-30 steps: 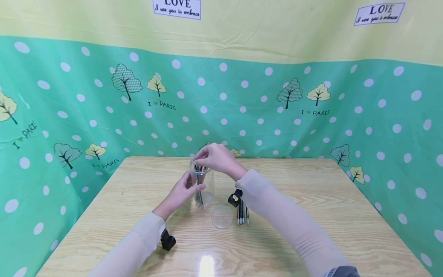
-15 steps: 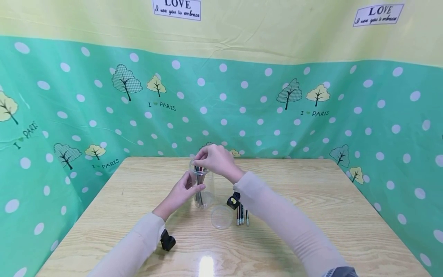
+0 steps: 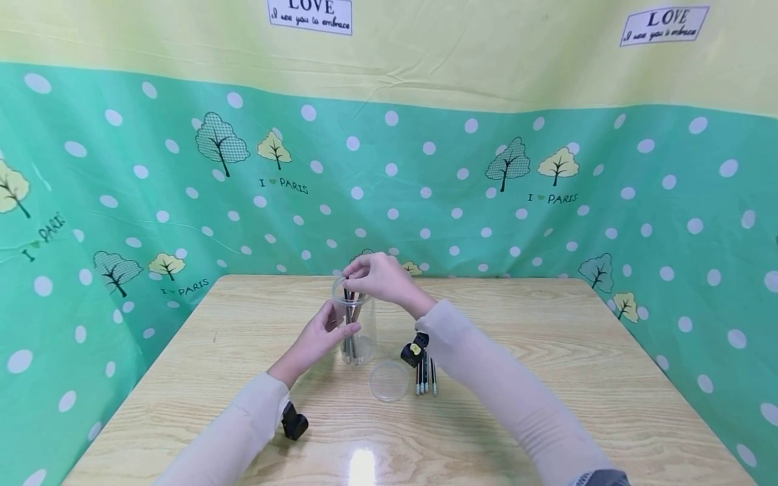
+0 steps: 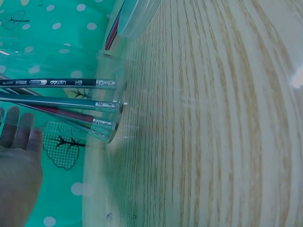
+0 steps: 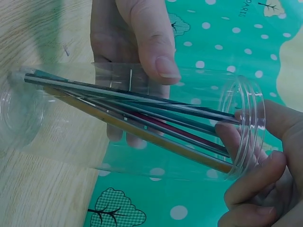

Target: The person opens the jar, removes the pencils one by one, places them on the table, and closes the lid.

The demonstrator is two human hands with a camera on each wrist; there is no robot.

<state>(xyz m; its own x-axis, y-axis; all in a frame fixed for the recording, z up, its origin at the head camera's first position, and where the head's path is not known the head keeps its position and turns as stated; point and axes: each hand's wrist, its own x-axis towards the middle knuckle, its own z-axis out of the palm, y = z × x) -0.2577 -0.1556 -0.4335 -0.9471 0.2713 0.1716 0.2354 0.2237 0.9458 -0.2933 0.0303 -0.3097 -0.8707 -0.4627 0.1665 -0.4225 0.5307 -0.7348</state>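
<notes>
On my head view, I have the left hand (image 3: 319, 335) curled round a clear plastic cylindrical jar (image 3: 368, 322), upright on the pale wood-grain table (image 3: 547, 324); the right hand (image 3: 385, 278) pinches a slim dark pencil (image 3: 346, 295) at its mouth. A clear round lid (image 3: 390, 381) and striped pencils (image 3: 426, 379) lie nearby. My left wrist view adds metal-banded ends (image 4: 105, 105) and "HB" lettering (image 4: 78, 82). Only my right wrist view shows an orange pencil (image 5: 137, 129) and fingertips (image 5: 228, 135) inside the rim.

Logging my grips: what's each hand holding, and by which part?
Left hand: the clear jar, round its side. Right hand: a dark pencil, apparently pinched near its upper end.
</notes>
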